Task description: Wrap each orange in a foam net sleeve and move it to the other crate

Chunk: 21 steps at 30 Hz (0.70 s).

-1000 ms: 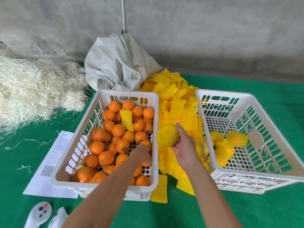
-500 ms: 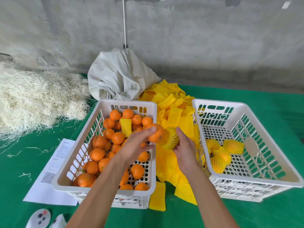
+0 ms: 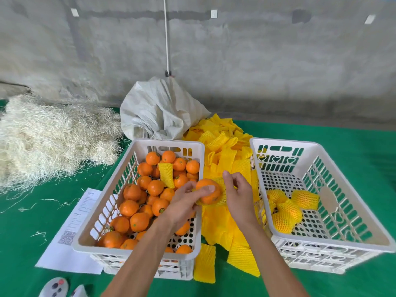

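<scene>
My left hand (image 3: 183, 204) grips a bare orange (image 3: 208, 190) over the right rim of the left white crate (image 3: 120, 183), which holds several loose oranges (image 3: 150, 189). My right hand (image 3: 237, 192) pinches a yellow foam net sleeve (image 3: 221, 199) that is stretched partway over the orange's right side and underside. The right white crate (image 3: 351, 194) holds several wrapped oranges (image 3: 287, 207). A pile of flat yellow sleeves (image 3: 225, 146) lies between the crates. One more sleeve (image 3: 166, 175) lies on the oranges in the left crate.
A grey woven sack (image 3: 158, 112) sits behind the left crate and a heap of pale straw (image 3: 49, 138) at far left. A printed paper sheet (image 3: 72, 230) lies left of the crate. A white controller (image 3: 54, 288) is at the bottom edge. The cloth (image 3: 321, 284) is green.
My left hand lifted an orange out of the left crate and brought it to the sleeve in my right hand. The sleeve now covers part of the orange.
</scene>
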Available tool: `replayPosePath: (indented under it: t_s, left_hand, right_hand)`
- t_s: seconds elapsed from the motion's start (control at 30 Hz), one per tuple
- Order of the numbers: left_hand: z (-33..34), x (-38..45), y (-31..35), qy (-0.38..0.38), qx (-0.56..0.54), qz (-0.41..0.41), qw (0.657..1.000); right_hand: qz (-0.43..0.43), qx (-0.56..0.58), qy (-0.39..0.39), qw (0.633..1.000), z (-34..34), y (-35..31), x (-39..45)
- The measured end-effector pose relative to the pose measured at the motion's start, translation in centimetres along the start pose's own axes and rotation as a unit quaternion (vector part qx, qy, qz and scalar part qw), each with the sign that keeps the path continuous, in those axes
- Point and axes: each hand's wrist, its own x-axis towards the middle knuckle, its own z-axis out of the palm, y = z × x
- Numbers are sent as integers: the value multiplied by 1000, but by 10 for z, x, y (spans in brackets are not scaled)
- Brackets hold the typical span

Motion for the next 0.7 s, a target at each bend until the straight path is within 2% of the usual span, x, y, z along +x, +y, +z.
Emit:
replayPosePath:
  t_s: [0.1,0.2,0.3,0.4,0.53,0.6,0.63,0.7]
  left_hand:
    - [9,-6,-2,74,56,0,996]
    - [16,-10,-4,113,102,-3,988]
    - [20,-9,-1,138,150,-33,978]
    - [22,-7,3,162,135,-14,977]
    - [24,-5,6,134,96,50,985]
    - [26,-3,6,131,116,84,981]
    - [27,-1,6,139,114,101,979]
    - [30,1,7,140,108,138,974]
  right_hand:
    - [-130,-150,26,980,3,1,2]
    - [-217,-240,35,946,8,-1,0]
    - [-322,-327,53,887,13,-1,-4]
    - [-413,-350,65,838,9,4,-1]
    - [-466,-346,73,811,3,5,1]
    - [-472,-310,72,822,2,3,0]
    - [-449,-276,67,847,1,1,-2]
    - [-331,-224,71,914,-3,-4,-6]
